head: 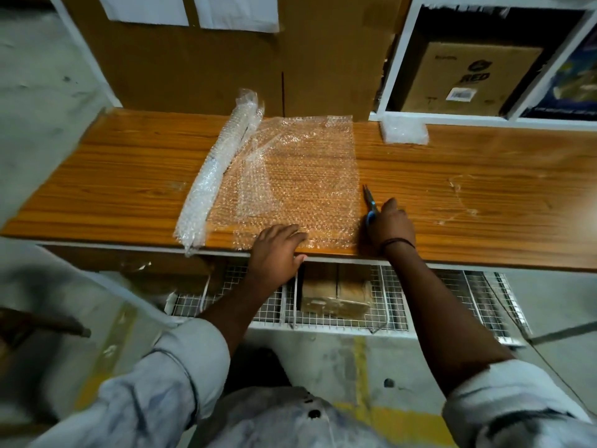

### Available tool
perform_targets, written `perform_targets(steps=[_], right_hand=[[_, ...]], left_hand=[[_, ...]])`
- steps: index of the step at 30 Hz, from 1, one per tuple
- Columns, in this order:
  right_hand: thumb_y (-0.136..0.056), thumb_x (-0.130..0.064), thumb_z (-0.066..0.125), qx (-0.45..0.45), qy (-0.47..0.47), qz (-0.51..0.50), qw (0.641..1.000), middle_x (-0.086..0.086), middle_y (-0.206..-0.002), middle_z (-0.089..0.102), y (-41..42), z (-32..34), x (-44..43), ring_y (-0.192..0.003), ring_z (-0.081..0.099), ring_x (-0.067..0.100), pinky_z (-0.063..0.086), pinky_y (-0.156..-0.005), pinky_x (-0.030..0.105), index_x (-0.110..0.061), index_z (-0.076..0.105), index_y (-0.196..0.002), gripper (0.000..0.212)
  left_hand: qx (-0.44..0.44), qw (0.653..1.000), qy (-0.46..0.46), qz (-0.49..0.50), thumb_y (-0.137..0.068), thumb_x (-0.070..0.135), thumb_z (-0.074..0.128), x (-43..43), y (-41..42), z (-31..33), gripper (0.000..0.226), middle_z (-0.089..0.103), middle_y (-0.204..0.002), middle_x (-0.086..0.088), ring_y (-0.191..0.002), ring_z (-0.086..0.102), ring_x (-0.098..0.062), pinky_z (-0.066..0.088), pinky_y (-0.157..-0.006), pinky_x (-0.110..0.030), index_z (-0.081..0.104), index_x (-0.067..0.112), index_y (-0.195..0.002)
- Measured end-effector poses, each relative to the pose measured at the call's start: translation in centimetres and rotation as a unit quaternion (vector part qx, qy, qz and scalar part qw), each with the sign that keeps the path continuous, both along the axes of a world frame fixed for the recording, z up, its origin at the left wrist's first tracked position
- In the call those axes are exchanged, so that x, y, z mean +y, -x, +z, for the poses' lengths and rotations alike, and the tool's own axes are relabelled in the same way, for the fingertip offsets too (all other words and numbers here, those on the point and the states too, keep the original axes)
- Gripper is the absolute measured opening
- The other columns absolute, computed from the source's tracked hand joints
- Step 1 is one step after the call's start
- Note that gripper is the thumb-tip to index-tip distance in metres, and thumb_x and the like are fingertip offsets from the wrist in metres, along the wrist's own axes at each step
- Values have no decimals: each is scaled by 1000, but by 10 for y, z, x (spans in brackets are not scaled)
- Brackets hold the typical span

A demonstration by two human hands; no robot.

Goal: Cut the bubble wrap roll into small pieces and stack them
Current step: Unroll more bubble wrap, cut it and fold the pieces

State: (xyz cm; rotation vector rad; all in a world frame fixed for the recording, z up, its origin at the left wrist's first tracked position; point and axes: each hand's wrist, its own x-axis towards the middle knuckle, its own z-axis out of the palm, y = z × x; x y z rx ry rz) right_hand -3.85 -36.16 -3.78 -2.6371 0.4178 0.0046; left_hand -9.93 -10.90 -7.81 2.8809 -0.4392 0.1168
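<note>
My right grip (392, 223) is curled round the blue handles of the scissors (370, 202), grasping them with the blades pointing away from me and lying close together (whether fully closed, I cannot tell). The blades lie right at the right edge of the bubble wrap sheet (300, 176), near its front corner. My left grip (277, 248) is released. Its fingers are straight and laid flat on the near edge of the sheet, pressing it to the counter (484, 195), with the thumb at the counter's front edge.

The sheet is spread flat over the wooden counter. Its left side runs into the bubble wrap roll (219, 169), which lies slantwise from the front toward the back, its near end hanging slightly over the front edge. A looser fold of wrap lies on top of the sheet beside the roll. A small pile of bubble wrap pieces (403, 130) rests at the back of the counter, well apart from the sheet and to its right.

Behind the counter stands a large cardboard panel (193, 66) with two white papers (237, 11) on it. To the right, a white shelf (397, 59) holds a brown box (468, 76). Under the counter I see a wire basket (391, 302) with a brown wrapped packet (336, 295) in it.
</note>
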Motion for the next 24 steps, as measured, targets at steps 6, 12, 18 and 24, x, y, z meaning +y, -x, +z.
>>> perform_targets(steps=[6, 12, 18, 24], right_hand=[[-96, 3, 62, -6, -481, -50, 875, 21, -107, 72, 40, 0, 18, -90, 71, 35, 60, -71, 45, -13, 53, -136, 43], [-91, 3, 68, 68, -633, 0, 771, 11, -90, 73, 108, -2, 50, -69, 68, 19, 49, -48, 20, -3, 65, -121, 30], [-88, -21, 76, 84, -587, 32, 804, 16, -78, 65, 144, -19, 78, -59, 61, 18, 37, -44, 24, -11, 75, -104, 18], [-84, -50, 75, 68, -575, 21, 815, 19, -75, 64, 152, -21, 76, -59, 56, 21, 31, -51, 28, -27, 74, -85, 23]], left_hand=[[9, 1000, 12, 8, -96, 41, 68, -3, 2, 2, 51, 52, -155, 3, -141, 44, -25, 43, -111, -42, 58, 29, -145], [0, 999, 41, 2, -95, 44, 69, 4, -2, -5, 49, 54, -152, 5, -140, 47, -24, 41, -113, -38, 62, 31, -141], [-21, 998, 66, -12, -93, 48, 71, 8, -6, -3, 45, 58, -148, 7, -138, 50, -19, 41, -111, -34, 68, 30, -134], [-54, 995, 82, -30, -92, 48, 71, 1, -9, -2, 32, 71, -130, 5, -118, 63, -21, 51, -96, -37, 77, 29, -117]])
